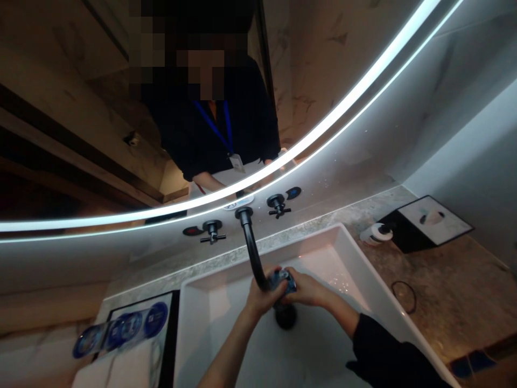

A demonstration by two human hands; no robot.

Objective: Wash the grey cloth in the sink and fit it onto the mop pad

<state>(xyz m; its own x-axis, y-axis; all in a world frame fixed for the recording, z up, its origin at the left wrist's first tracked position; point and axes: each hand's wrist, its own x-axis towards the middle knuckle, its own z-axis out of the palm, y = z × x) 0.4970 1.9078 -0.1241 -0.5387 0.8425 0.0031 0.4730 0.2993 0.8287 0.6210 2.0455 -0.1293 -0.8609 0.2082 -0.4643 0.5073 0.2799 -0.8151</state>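
Observation:
Under the curved end of the black faucet [252, 250], both hands come together around a small blue, partly shiny object [287, 280], whose kind I cannot make out. My left hand [258, 303] grips it from the left, partly behind the spout, with the thumb across its front. From the right, my right hand [305, 289] wraps its fingers around the same object. The white rectangular sink [315, 345] lies below, and its dark drain [286, 317] shows just beneath the hands. Whether water is running I cannot tell.
Cross-shaped tap handles [212, 236] flank the spout below a lit mirror [315, 108]. On the left, a black-edged tray [174, 323] bears blue round-topped items [130, 326] and white towels [121, 366]. To the right are a pump bottle [376, 233], another tray [407, 229] and a dark loop [404, 296].

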